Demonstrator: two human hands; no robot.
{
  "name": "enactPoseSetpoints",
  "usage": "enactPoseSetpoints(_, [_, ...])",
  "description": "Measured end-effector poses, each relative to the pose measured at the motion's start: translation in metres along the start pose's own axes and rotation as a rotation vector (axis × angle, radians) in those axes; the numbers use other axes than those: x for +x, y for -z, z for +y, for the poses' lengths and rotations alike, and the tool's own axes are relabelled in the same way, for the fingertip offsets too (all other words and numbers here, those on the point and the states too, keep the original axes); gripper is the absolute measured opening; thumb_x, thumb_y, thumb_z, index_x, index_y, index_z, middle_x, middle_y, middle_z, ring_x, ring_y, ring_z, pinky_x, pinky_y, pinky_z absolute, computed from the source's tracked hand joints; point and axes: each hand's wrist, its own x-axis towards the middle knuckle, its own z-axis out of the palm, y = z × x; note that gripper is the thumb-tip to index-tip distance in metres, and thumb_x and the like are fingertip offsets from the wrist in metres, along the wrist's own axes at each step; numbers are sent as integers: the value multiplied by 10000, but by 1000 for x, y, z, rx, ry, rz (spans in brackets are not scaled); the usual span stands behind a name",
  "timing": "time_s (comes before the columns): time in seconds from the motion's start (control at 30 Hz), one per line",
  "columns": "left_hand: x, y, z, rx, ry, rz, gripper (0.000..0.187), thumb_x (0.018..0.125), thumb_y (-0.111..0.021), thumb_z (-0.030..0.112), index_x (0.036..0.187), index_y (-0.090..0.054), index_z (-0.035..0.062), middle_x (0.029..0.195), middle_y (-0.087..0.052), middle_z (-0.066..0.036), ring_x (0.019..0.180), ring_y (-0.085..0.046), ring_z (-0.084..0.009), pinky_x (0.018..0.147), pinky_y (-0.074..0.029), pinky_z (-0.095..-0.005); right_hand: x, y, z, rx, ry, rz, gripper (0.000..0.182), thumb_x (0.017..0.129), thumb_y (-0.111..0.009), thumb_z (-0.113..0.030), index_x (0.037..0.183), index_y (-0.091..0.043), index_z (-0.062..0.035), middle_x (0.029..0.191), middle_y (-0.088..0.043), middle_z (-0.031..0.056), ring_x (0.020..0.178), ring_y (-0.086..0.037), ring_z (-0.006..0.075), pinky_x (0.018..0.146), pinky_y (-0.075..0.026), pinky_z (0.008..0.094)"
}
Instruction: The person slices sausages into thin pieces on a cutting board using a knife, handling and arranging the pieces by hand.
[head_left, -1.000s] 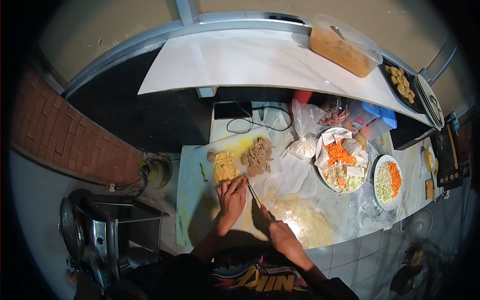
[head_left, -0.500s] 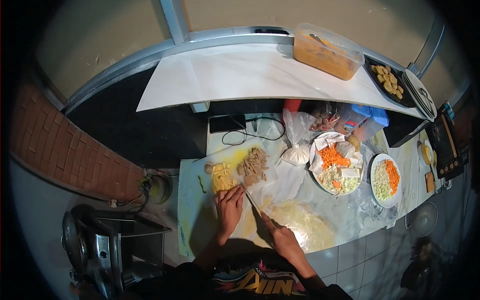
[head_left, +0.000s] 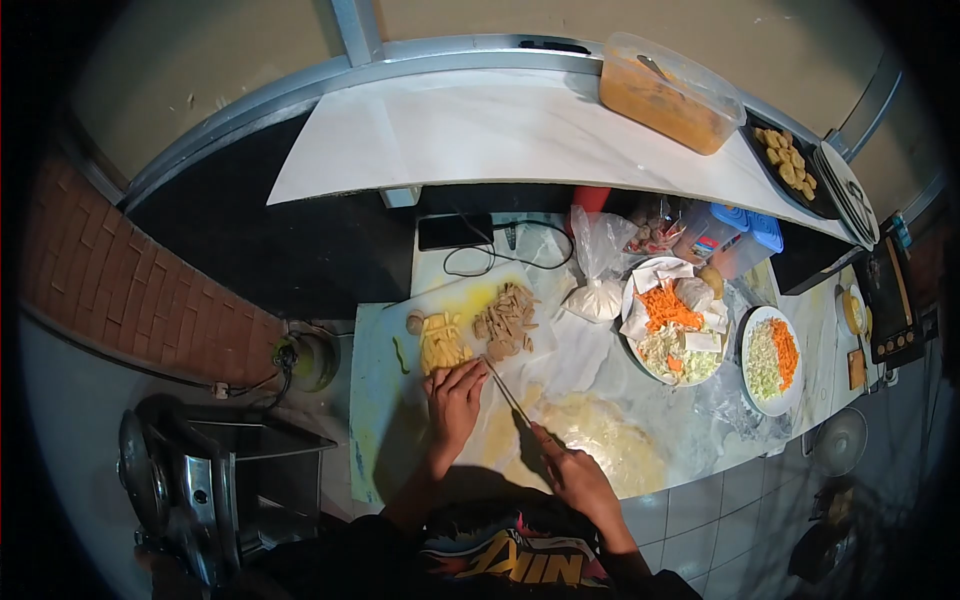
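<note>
My right hand is wrapped round the handle of a knife, whose blade slants up and left to the fingertips of my left hand. My left fingers are bent and pressed together on the board. What lies under them is hidden. Just beyond them are pale yellow strips in a pile. To the right sits a heap of brownish cut pieces. Both piles rest on a white, yellow-stained cutting board. A small round brown piece and a green chili lie at the left.
A plate of shredded carrot, cabbage and white blocks stands right of the board, beside a bag of white powder. Farther right is an oval plate of cabbage and carrot. A tub of orange sauce stands on the raised shelf.
The view has shifted slightly, so the counter sits a little higher in the picture. Both hands and the knife keep nearly the same place relative to the board.
</note>
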Motion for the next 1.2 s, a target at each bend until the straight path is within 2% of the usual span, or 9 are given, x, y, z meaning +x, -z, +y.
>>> enactPoseSetpoints(0.3, [-8, -11, -11, -47, -41, 39, 259, 886, -783, 138, 1142, -794, 100, 1176, -761, -22, 1021, -622, -237, 911, -414, -388, 8, -3, -7, -12, 11, 34, 847, 858, -606, 5, 1633, -298, -142, 811, -693, 264, 763, -683, 465, 700, -531, 556])
enactPoseSetpoints(0.5, [-4, -7, -7, -67, -18, 29, 249, 884, -789, 145, 1130, -800, 114, 1174, -764, -22, 999, -620, -234, 904, -425, -382, 12, -2, -4, 73, 61, 121, 787, 909, -610, -36, 1627, -311, -155, 781, -687, 262, 728, -674, 470, 687, -527, 561])
enactPoseSetpoints(0.6, [-2, -4, -7, -117, -17, 30, 242, 880, -792, 148, 1120, -805, 115, 1173, -768, -21, 981, -622, -227, 904, -427, -377, 7, 2, -6, 65, 21, 80, 773, 929, -614, -62, 1629, -305, -167, 787, -689, 265, 728, -673, 474, 684, -524, 565])
enactPoseSetpoints(1.2, [-5, -2, -6, -96, -12, 13, 254, 880, -780, 118, 1133, -807, 118, 1209, -753, -22, 1012, -622, -230, 931, -425, -385, -4, -6, -2, 51, 37, 39, 795, 913, -581, -24, 1637, -283, -166, 848, -692, 284, 772, -676, 485, 717, -531, 569])
